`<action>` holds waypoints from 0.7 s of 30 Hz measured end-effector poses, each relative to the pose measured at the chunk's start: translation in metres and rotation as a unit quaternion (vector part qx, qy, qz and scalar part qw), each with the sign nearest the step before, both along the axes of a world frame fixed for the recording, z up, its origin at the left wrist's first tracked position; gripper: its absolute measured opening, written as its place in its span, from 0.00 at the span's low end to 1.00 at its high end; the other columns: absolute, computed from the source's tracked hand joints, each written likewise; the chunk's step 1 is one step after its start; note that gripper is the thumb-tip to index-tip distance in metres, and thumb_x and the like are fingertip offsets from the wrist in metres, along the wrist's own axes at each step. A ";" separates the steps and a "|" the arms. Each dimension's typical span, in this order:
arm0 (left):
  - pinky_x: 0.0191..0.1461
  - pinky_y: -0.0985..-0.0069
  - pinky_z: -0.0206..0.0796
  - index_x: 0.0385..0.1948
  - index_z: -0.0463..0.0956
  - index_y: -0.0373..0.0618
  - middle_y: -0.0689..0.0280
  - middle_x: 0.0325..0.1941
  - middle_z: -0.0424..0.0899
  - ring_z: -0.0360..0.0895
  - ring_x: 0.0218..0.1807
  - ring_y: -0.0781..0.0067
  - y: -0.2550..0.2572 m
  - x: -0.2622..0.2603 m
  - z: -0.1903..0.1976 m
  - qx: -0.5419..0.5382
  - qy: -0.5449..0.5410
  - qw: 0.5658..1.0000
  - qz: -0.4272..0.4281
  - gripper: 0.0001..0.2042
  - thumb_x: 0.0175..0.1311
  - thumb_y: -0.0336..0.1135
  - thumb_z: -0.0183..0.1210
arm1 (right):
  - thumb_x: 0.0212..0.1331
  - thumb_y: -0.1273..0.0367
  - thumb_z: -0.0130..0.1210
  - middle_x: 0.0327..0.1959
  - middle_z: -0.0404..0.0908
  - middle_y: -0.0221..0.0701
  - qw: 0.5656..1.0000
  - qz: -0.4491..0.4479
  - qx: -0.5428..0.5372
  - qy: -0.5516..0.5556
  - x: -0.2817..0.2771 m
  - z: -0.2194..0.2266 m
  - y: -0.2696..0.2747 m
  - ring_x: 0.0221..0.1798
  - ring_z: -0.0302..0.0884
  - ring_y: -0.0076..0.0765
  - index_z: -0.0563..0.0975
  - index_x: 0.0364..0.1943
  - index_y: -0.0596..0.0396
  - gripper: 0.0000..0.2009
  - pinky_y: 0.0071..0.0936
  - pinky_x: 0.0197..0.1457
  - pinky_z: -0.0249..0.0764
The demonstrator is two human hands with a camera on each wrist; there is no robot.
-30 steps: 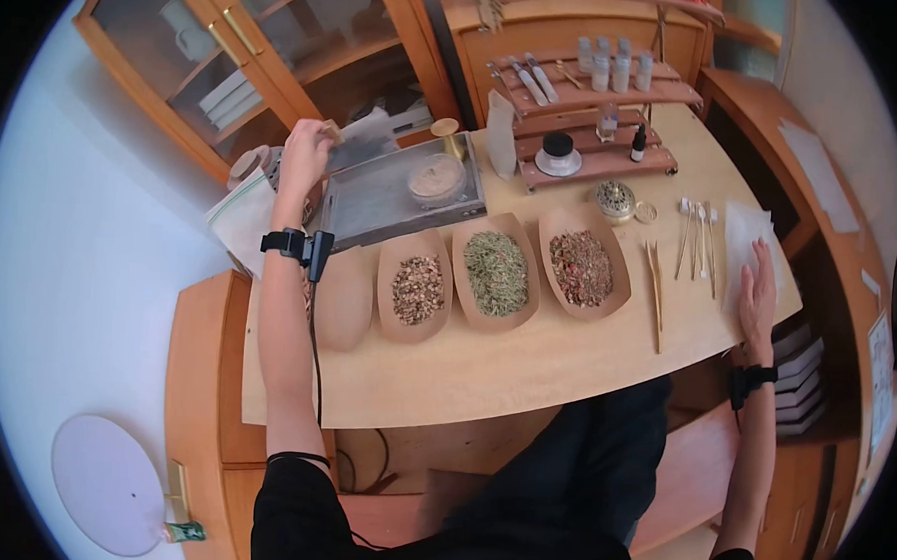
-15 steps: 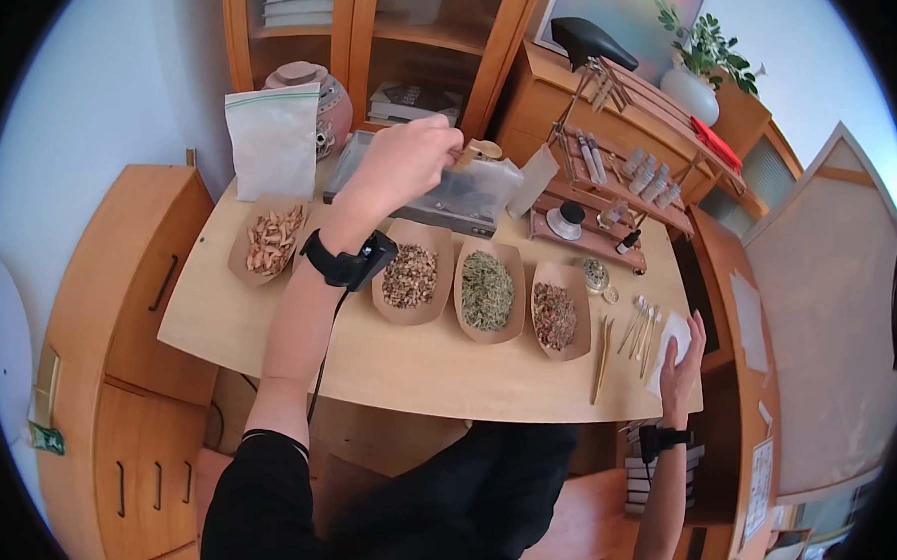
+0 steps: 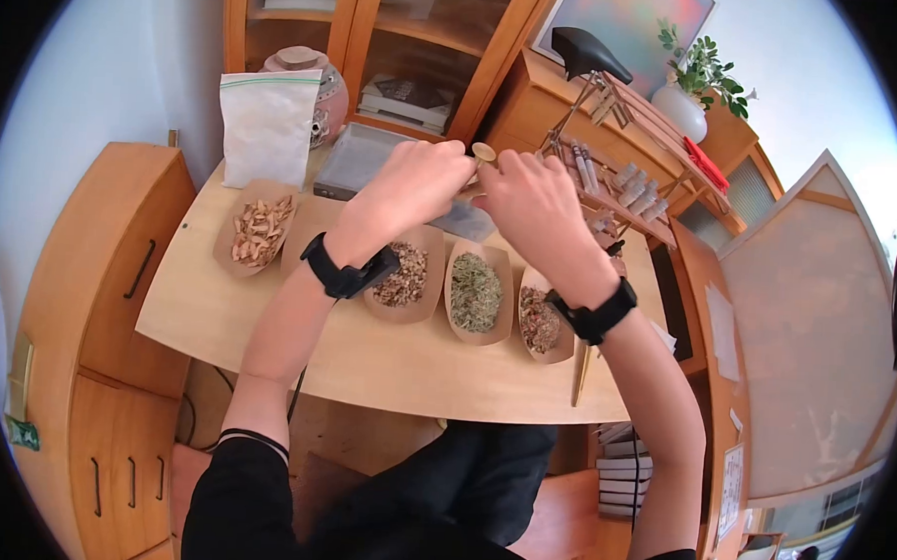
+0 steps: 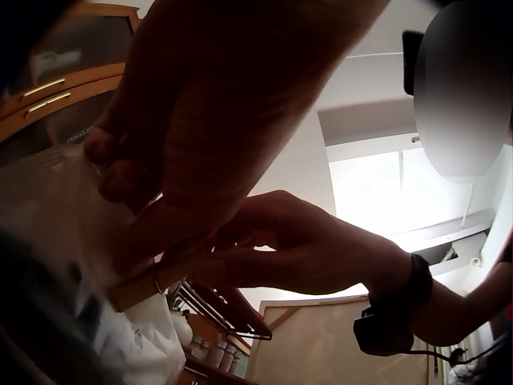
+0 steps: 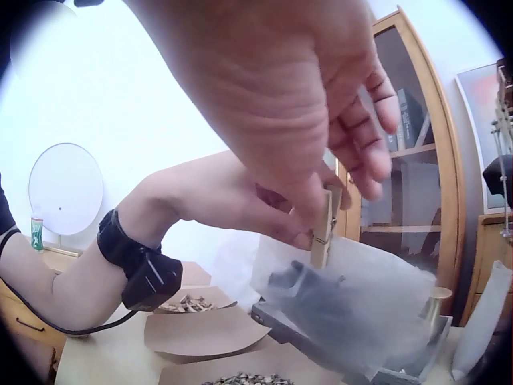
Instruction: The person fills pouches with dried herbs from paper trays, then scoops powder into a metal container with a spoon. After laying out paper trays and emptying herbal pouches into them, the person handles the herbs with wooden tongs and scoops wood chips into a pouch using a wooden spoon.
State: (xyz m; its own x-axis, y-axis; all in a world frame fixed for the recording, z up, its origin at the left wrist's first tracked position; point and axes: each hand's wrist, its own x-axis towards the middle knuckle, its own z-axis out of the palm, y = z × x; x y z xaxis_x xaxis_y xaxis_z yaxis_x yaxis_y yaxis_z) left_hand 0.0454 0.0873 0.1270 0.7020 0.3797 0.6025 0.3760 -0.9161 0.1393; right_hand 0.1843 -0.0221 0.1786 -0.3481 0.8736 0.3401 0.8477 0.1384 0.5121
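My left hand (image 3: 413,185) and right hand (image 3: 534,202) meet over the back of the table. Below them hangs a translucent plastic bag (image 5: 361,309) with something dark inside. At its top sits a wooden clothespin (image 5: 322,234), also visible in the left wrist view. The left hand's fingers grip the top of the bag right beside the clothespin. Thumb and forefinger of the right hand pinch the clothespin, its other fingers (image 5: 373,164) loosely extended. In the head view the hands hide most of the bag and clothespin.
Paper trays hold pale slices (image 3: 261,232), brown bits (image 3: 405,278), green herb (image 3: 476,293) and reddish bits (image 3: 540,321). A grey metal tray (image 3: 359,156) lies behind, beside a white zip bag (image 3: 267,132). A tiered rack (image 3: 612,202) with small bottles stands at the right.
The left hand has lifted the bag from the back left toward the middle. My right hand has left the table's right edge and joined it, now pinching the clothespin.
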 end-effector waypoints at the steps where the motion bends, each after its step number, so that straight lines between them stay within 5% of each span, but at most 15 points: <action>1: 0.40 0.59 0.70 0.27 0.78 0.43 0.59 0.34 0.79 0.79 0.40 0.53 0.000 0.000 0.002 0.000 -0.005 1.000 -0.003 0.03 0.52 0.25 0.59 | 0.50 0.68 0.60 0.34 0.79 0.30 0.999 -0.002 0.018 -0.047 -0.001 -0.002 0.004 0.42 0.80 0.31 0.82 0.31 0.51 0.05 0.31 0.43 0.72; 9: 0.39 0.59 0.70 0.22 0.77 0.41 0.56 0.30 0.78 0.78 0.39 0.50 0.000 0.007 0.000 -0.007 0.054 0.998 -0.037 0.03 0.45 0.23 0.58 | 0.48 0.69 0.62 0.24 0.83 0.28 0.984 -0.100 -0.134 -0.068 -0.009 -0.001 0.011 0.32 0.85 0.32 0.82 0.23 0.48 0.02 0.26 0.29 0.74; 15: 0.40 0.60 0.71 0.23 0.77 0.41 0.57 0.32 0.79 0.79 0.39 0.52 0.014 0.005 -0.004 0.007 0.009 1.000 -0.027 0.02 0.47 0.24 0.60 | 0.56 0.58 0.61 0.21 0.81 0.36 0.990 -0.059 -0.119 -0.040 0.016 0.000 0.017 0.27 0.83 0.42 0.83 0.21 0.53 0.14 0.34 0.29 0.76; 18: 0.41 0.61 0.71 0.25 0.77 0.41 0.59 0.33 0.80 0.80 0.40 0.54 0.024 -0.005 -0.001 -0.004 -0.018 1.000 -0.001 0.02 0.50 0.25 0.61 | 0.59 0.60 0.59 0.23 0.80 0.40 0.992 -0.039 -0.096 0.073 0.034 -0.001 0.015 0.30 0.82 0.47 0.83 0.24 0.54 0.13 0.37 0.32 0.76; 20: 0.42 0.61 0.71 0.25 0.77 0.41 0.59 0.33 0.80 0.80 0.40 0.54 0.032 -0.014 0.004 -0.021 -0.019 1.000 0.002 0.02 0.51 0.26 0.61 | 0.58 0.61 0.60 0.21 0.79 0.41 0.959 0.069 0.049 0.272 0.049 -0.009 0.015 0.29 0.83 0.37 0.82 0.25 0.55 0.12 0.33 0.32 0.75; 21: 0.42 0.61 0.71 0.26 0.77 0.41 0.60 0.33 0.80 0.79 0.41 0.55 0.034 -0.019 0.006 -0.038 -0.017 0.999 0.005 0.03 0.52 0.27 0.61 | 0.58 0.61 0.60 0.21 0.79 0.41 0.959 0.069 0.049 0.271 0.057 -0.012 0.016 0.29 0.83 0.37 0.82 0.25 0.55 0.12 0.33 0.32 0.75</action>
